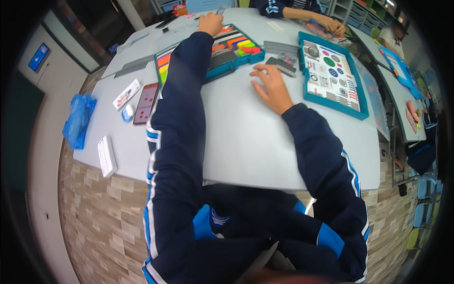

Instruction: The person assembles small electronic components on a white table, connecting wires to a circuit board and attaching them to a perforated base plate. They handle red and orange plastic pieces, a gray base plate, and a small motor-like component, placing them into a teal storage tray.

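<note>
My left hand (pixel 210 22) reaches far across the grey table (pixel 246 137), past the open teal case of coloured building pieces (pixel 231 49). Its fingers curl at the far edge by a small grey object; whether it grips anything I cannot tell. My right hand (pixel 270 87) lies flat on the table with fingers spread, empty, just in front of a small dark strip with parts (pixel 282 66). The teal lid with a picture card of parts (pixel 331 78) lies to its right.
A phone (pixel 145 102), a small white-blue item (pixel 127 112), a printed card (pixel 126 93) and a white box (pixel 107 155) lie at the table's left. A blue plastic bag (pixel 78 119) hangs off the left edge. Another person's hands (pixel 331 22) work at the far side.
</note>
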A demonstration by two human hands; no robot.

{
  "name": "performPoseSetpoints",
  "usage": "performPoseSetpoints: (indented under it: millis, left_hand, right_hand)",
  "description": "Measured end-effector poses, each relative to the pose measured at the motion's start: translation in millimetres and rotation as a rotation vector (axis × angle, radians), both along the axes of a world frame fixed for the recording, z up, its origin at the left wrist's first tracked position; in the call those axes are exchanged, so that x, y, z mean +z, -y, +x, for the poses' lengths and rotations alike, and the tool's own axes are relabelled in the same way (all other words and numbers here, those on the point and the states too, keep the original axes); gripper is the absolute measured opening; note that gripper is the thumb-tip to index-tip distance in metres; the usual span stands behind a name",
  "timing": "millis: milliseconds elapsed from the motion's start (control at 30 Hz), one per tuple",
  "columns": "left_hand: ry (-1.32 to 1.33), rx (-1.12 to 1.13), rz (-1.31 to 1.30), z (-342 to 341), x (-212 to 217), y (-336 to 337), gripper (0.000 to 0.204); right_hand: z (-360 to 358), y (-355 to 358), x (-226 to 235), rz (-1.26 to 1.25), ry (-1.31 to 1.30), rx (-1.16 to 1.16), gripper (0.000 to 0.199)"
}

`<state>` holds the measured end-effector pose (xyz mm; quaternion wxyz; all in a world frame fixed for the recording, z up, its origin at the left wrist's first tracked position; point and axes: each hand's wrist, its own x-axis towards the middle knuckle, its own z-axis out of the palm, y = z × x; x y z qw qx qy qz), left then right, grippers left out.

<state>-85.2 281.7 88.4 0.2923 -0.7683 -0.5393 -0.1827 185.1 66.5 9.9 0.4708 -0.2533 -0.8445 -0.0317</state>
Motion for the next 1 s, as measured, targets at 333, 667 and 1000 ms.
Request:
performPoseSetpoints:
  millis: [333,667,1000]
  left_hand:
    - [0.271,0.051,-0.157,31,-65,-81,0.016]
    - [0.859,-0.258,-0.049,10,-31,-66,0.012]
    - [1.453,-0.728,-1.251,40,-19,158,0.029]
  right_hand:
    - [-1,-1,2,-0.178,-0.103,0.060,0.020]
    - [3,-6,-4,-0.260,-0.169,0.052,0.016]
    - [6,4,1,-0.541,-0.541,0.085,0.027]
